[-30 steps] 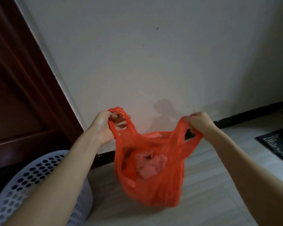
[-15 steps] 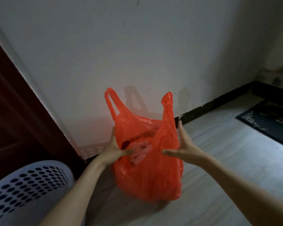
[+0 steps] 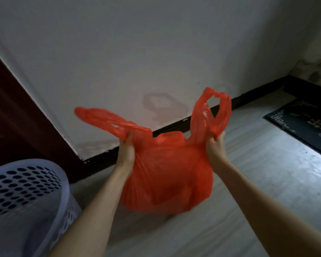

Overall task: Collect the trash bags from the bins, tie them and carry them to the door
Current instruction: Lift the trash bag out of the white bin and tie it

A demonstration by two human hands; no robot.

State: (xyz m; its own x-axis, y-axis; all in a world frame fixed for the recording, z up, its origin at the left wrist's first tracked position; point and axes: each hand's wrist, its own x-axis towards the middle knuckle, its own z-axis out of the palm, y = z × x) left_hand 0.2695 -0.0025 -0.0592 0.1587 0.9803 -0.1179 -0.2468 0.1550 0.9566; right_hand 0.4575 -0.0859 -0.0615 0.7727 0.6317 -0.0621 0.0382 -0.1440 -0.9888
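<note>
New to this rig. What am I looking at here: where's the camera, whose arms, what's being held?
There is no machine: a person works with bare hands. The one camera sits on their head, looking forward and down, so both forearms reach in from the bottom. The left hand and the right hand each grip the gathered neck of a thin red plastic trash bag just below its handle loops, which stick up free and untied. On the pale floor stand a white perforated plastic bin at lower left and a dark patterned doormat at right.
</note>
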